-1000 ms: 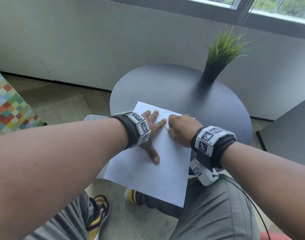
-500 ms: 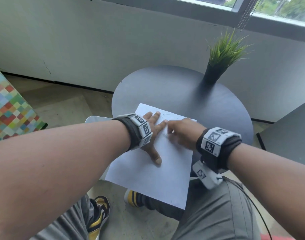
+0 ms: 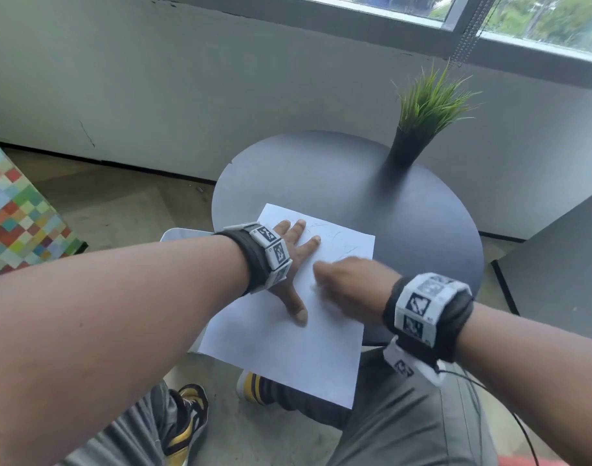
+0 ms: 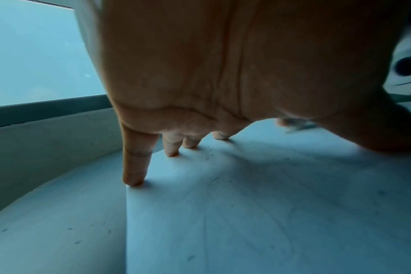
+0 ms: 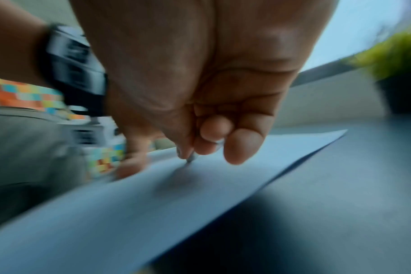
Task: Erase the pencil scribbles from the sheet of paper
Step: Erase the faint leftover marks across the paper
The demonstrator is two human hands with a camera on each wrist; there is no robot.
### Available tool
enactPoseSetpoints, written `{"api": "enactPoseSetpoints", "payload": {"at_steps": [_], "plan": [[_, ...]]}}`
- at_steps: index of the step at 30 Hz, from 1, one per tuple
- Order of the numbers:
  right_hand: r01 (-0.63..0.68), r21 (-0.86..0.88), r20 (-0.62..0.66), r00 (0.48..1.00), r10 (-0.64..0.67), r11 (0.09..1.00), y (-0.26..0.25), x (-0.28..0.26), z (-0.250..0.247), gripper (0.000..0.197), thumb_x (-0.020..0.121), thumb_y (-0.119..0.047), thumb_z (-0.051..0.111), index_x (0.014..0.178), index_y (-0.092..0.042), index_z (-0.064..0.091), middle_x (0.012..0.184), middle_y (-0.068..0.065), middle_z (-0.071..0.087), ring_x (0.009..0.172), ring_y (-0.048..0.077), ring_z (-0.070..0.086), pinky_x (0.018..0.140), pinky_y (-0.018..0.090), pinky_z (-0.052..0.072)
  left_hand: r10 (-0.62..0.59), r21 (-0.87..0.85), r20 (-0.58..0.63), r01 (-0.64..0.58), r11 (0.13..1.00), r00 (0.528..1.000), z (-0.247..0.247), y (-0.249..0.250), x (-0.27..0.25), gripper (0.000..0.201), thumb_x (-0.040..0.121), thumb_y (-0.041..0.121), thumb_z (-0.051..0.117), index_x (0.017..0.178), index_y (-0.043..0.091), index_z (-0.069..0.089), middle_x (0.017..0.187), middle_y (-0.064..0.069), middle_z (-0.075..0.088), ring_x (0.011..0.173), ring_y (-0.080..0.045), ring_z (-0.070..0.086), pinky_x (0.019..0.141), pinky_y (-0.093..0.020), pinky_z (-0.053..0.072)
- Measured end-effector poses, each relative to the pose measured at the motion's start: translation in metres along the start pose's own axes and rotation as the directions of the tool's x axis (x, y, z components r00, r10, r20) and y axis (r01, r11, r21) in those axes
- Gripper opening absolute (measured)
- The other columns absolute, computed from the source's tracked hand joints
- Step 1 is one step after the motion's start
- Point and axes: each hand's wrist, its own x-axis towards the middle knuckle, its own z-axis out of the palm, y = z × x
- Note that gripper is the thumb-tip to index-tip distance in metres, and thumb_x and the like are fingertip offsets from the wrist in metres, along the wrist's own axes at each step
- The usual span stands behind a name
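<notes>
- The sheet of paper [image 3: 288,344] lies on the near part of the round dark table [image 3: 405,210], its near end overhanging the table's edge above the person's lap.
- The left hand [image 3: 289,260] lies spread on the sheet, fingers straight and fingertips [image 4: 133,180] pressing down, grasping nothing; I judge this pins the paper against the rubbing.
- The right hand [image 3: 348,287] is curled, thumb and fingers pinching a small eraser [image 5: 191,157] whose tip meets the sheet just beside the left thumb.
- Faint pencil scribbles [image 3: 338,242] remain on the far right part of the sheet, beyond the right hand, so erasing looks unfinished.
- The eraser is almost wholly hidden inside the pinch, and motion blur smears the right hand in both views; its shape cannot be made out.
- A potted grass plant [image 3: 425,119] stands well apart at the table's far side, clear of the work.
</notes>
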Motion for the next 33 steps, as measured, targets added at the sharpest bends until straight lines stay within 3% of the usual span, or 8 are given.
{"api": "enactPoseSetpoints", "payload": {"at_steps": [3,6,9,14,18,23,29,33], "plan": [[0.083,0.028,0.040,0.996,-0.084,0.996,-0.010,-0.009,0.002,0.013,0.096,-0.031,0.046,0.099,-0.018,0.045,0.088,0.006,0.059,0.081,0.029,0.051,0.069,0.040,0.047,0.003,-0.010,0.009,-0.003,1.000,1.000,0.000,0.000,0.000,0.150,0.048,0.088,0.070,0.154,0.034,-0.021,0.163,-0.004,-0.027,0.151,-0.030,-0.017,0.115,-0.062,0.016],[-0.162,0.068,-0.028,0.986,0.164,0.985,0.029,0.006,-0.001,0.029,0.096,-0.049,0.041,0.100,-0.020,0.048,0.096,0.008,0.062,0.088,0.030,0.057,0.075,0.039,0.051,0.010,-0.020,0.003,-0.010,1.000,1.000,-0.001,0.000,-0.002,0.148,0.049,0.087,0.071,0.155,0.035,-0.019,0.163,-0.004,-0.025,0.151,-0.030,-0.016,0.115,-0.062,0.016],[-0.320,0.110,-0.039,0.944,0.326,0.941,0.053,0.014,0.000,0.027,0.095,-0.050,0.041,0.098,-0.024,0.049,0.100,0.005,0.060,0.092,0.028,0.056,0.076,0.036,0.048,0.008,-0.029,0.012,-0.008,1.000,1.000,-0.003,0.001,-0.004,0.145,0.050,0.087,0.071,0.155,0.037,-0.016,0.164,-0.004,-0.023,0.151,-0.030,-0.015,0.115,-0.063,0.017],[-0.151,0.030,-0.076,0.985,0.152,0.988,0.026,-0.001,0.004,0.024,0.097,-0.038,0.038,0.107,-0.018,0.048,0.105,0.005,0.057,0.098,0.029,0.057,0.081,0.039,0.048,0.027,-0.069,-0.061,-0.031,0.997,0.998,0.002,0.000,-0.003,0.130,0.057,0.091,0.062,0.157,0.034,0.001,0.166,-0.005,-0.011,0.152,-0.029,-0.005,0.117,-0.061,0.020],[0.078,-0.056,-0.081,0.993,-0.082,0.995,-0.011,-0.009,0.013,0.018,0.097,-0.029,0.041,0.110,-0.018,0.046,0.101,0.005,0.054,0.090,0.029,0.058,0.065,0.036,0.040,0.045,-0.059,-0.103,-0.051,0.997,0.994,0.010,-0.001,-0.004,0.131,0.054,0.092,0.061,0.155,0.035,0.002,0.166,-0.001,-0.008,0.152,-0.025,-0.003,0.117,-0.060,0.020],[-0.064,-0.056,-0.097,0.994,0.059,0.996,0.014,0.013,-0.005,0.016,0.093,-0.023,0.042,0.107,-0.022,0.047,0.095,0.003,0.050,0.095,0.028,0.058,0.069,0.035,0.046,0.028,-0.075,-0.093,-0.035,0.997,0.995,0.010,-0.001,-0.004,0.139,0.055,0.092,0.062,0.157,0.029,-0.008,0.166,0.003,-0.014,0.153,-0.022,-0.007,0.119,-0.058,0.018],[0.127,-0.130,0.021,0.992,-0.125,0.983,-0.007,-0.006,0.004,0.012,0.092,-0.023,0.048,0.104,-0.022,0.051,0.084,0.000,0.038,0.070,0.030,0.048,0.058,0.036,0.040,0.033,-0.061,-0.084,-0.038,0.997,0.996,0.012,-0.004,0.000,0.145,0.051,0.095,0.059,0.157,0.027,-0.012,0.165,0.004,-0.017,0.153,-0.022,-0.009,0.118,-0.057,0.023],[-0.007,-0.088,-0.109,0.994,-0.002,0.996,0.021,0.023,-0.010,0.017,0.094,-0.028,0.045,0.110,-0.028,0.049,0.095,0.000,0.052,0.092,0.028,0.056,0.068,0.033,0.043,0.040,-0.068,-0.075,-0.045,0.997,0.996,0.009,-0.002,-0.002,0.143,0.053,0.091,0.065,0.157,0.028,-0.011,0.165,0.000,-0.016,0.152,-0.026,-0.008,0.117,-0.059,0.022]]}}
